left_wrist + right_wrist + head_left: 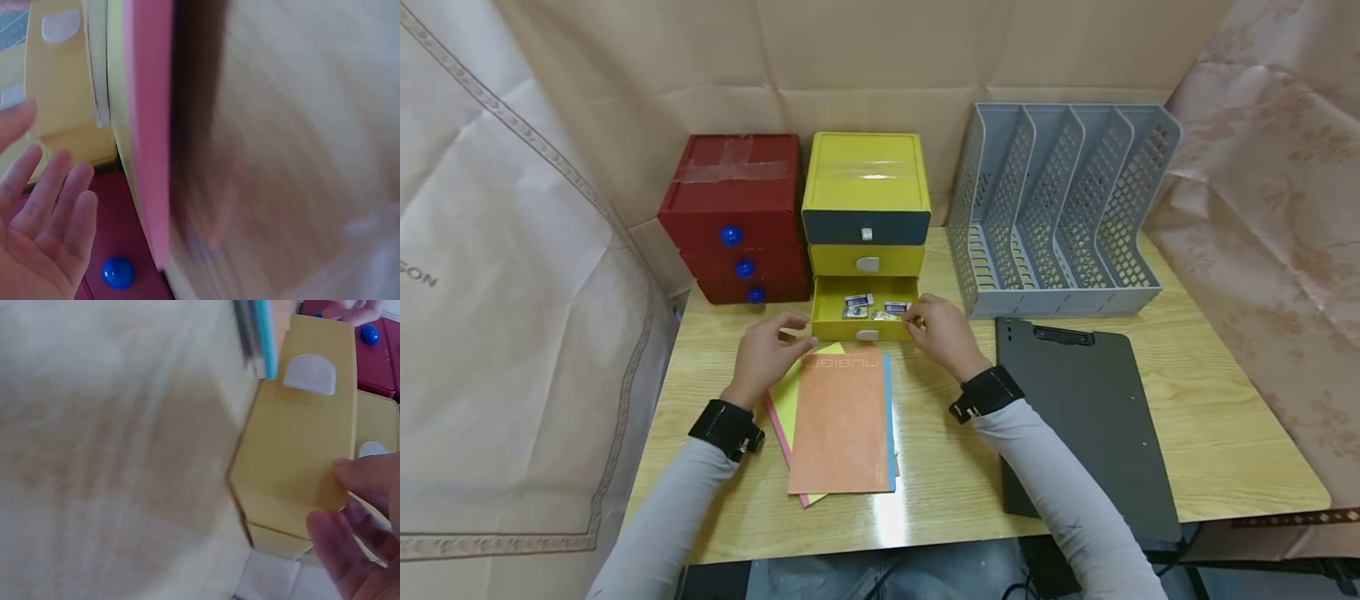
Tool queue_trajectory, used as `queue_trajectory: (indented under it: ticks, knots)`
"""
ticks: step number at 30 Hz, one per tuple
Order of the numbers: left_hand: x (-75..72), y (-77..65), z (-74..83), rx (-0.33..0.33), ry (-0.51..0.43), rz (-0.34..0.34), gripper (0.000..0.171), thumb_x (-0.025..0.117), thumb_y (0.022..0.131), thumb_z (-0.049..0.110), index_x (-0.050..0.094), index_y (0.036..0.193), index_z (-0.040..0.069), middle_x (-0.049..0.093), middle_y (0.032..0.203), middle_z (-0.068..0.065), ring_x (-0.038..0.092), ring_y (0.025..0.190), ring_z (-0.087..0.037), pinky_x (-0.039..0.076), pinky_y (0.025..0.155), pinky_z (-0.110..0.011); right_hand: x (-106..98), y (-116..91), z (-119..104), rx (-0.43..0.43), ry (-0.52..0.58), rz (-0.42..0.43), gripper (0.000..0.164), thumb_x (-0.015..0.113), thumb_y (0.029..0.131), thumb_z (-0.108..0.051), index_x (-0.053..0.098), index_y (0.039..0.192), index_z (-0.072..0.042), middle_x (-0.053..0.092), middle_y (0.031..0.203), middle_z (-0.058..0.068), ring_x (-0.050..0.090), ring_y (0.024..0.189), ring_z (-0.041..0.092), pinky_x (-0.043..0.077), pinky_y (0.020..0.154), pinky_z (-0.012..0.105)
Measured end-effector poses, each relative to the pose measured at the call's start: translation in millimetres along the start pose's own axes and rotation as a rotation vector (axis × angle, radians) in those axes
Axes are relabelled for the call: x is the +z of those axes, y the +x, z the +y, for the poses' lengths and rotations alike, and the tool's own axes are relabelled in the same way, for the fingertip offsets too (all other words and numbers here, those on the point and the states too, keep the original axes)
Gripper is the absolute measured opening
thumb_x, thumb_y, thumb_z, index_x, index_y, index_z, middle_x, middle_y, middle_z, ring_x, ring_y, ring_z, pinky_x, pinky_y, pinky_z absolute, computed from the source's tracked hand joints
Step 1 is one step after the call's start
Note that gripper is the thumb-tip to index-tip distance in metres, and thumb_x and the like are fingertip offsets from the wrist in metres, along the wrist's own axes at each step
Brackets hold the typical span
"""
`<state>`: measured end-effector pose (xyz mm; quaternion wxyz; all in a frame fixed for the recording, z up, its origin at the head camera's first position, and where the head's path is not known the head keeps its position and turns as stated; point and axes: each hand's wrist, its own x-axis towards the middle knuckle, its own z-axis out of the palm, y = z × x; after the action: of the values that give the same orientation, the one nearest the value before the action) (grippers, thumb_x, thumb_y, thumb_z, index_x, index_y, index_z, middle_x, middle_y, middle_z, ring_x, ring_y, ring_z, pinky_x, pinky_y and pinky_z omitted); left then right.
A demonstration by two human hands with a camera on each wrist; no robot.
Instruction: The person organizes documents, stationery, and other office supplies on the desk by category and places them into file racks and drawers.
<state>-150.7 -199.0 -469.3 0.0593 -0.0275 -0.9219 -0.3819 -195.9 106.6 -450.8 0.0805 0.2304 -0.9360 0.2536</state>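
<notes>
The bottom drawer (827, 327) of the yellow cabinet (867, 171) is pulled out, and several small flat pieces with blue, white and yellowish labels (859, 300) lie inside it. At the drawer's front right corner is my right hand (942, 332); its thumb and fingertips pinch the corner, thumb at the front panel's top edge. My left hand (769, 354) hovers by the front left corner, fingers apart and loosely bent, holding nothing. Just in front of the drawer lies a stack of notebooks (842, 425), orange on top, with yellow, pink and blue ones showing beneath.
A red drawer cabinet (733, 187) with blue knobs stands left of the yellow one. At the back right is a grey file rack (1060, 302) with open slots. A black clipboard (1086, 417) lies under the right forearm, past the table's front edge.
</notes>
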Motion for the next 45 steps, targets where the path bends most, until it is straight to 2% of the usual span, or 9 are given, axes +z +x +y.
queue_trajectory:
  ticks: [5,13,23,29,33,36,40,43,45]
  knots:
    - [4.2,9.3,1.6,0.001,-0.014,0.072,0.019,0.070,0.082,0.040,0.067,0.095,0.026,0.069,0.084,0.008,0.065,0.069,-0.009,0.050,0.058,-0.030,1.5,-2.9,7.4,0.030,0.025,0.015,0.010,0.068,0.086,-0.022,0.068,0.092,-0.014,0.059,0.090,-0.001,0.058,0.077,0.014,0.051,0.067,0.027]
    - [4.9,22.6,3.1,0.025,-0.022,0.126,0.013,0.071,0.082,0.037,0.067,0.088,0.026,0.069,0.081,0.007,0.064,0.067,-0.010,0.048,0.058,-0.029,0.4,1.4,12.0,0.046,0.002,0.077,0.012,0.067,0.087,-0.028,0.066,0.086,-0.016,0.067,0.077,-0.002,0.060,0.066,0.010,0.050,0.059,0.027]
    - [-1.7,46.4,14.7,0.019,0.089,0.058,0.008,0.070,0.083,0.034,0.066,0.081,0.027,0.069,0.077,0.008,0.060,0.063,-0.011,0.044,0.054,-0.030,-2.2,14.9,15.1,0.082,-0.009,0.115,0.009,0.067,0.087,-0.022,0.066,0.086,-0.013,0.068,0.077,0.001,0.062,0.066,0.013,0.051,0.061,0.028]
    - [-3.3,58.3,16.4,-0.010,0.135,0.063,0.010,0.070,0.082,0.034,0.066,0.079,0.026,0.068,0.074,0.008,0.061,0.064,-0.013,0.046,0.056,-0.031,0.7,26.5,17.3,0.127,0.039,0.115,0.007,0.064,0.088,-0.019,0.067,0.090,-0.013,0.068,0.078,0.002,0.062,0.066,0.013,0.051,0.060,0.028]
    - [-1.2,67.1,17.6,-0.055,0.155,0.068,0.012,0.068,0.082,0.038,0.068,0.079,0.027,0.068,0.074,0.008,0.061,0.066,-0.015,0.046,0.058,-0.034,4.7,30.9,23.5,0.213,0.142,0.144,0.009,0.066,0.088,-0.020,0.066,0.092,-0.013,0.068,0.080,0.002,0.062,0.068,0.015,0.050,0.061,0.030]
    - [0.7,72.9,17.7,-0.094,0.166,0.075,0.019,0.065,0.083,0.042,0.072,0.078,0.025,0.068,0.072,0.008,0.060,0.064,-0.017,0.045,0.058,-0.034,7.9,34.9,28.9,0.291,0.250,0.167,0.017,0.067,0.086,-0.024,0.064,0.098,-0.012,0.067,0.083,0.004,0.063,0.073,0.017,0.051,0.063,0.032]
    - [4.5,79.3,16.6,-0.128,0.174,0.033,0.035,0.059,0.087,0.047,0.072,0.070,0.020,0.059,0.060,0.006,0.055,0.058,-0.018,0.039,0.052,-0.032,11.6,42.6,35.3,0.361,0.348,0.189,0.027,0.069,0.085,-0.027,0.061,0.103,-0.010,0.068,0.085,0.007,0.064,0.075,0.020,0.052,0.063,0.034]
    - [8.0,82.3,16.9,-0.135,0.163,-0.008,0.045,0.053,0.090,0.047,0.068,0.063,0.014,0.048,0.052,0.003,0.051,0.054,-0.021,0.034,0.049,-0.032,13.6,47.1,38.6,0.376,0.350,0.194,0.027,0.069,0.085,-0.028,0.063,0.103,-0.009,0.068,0.085,0.007,0.064,0.076,0.021,0.051,0.064,0.035]
    - [10.6,83.6,16.8,-0.141,0.149,-0.021,0.048,0.050,0.091,0.047,0.067,0.062,0.014,0.048,0.051,0.003,0.051,0.055,-0.022,0.034,0.049,-0.032,14.6,49.3,40.2,0.368,0.348,0.187,0.027,0.068,0.085,-0.028,0.064,0.104,-0.009,0.068,0.086,0.007,0.064,0.077,0.021,0.052,0.065,0.035]
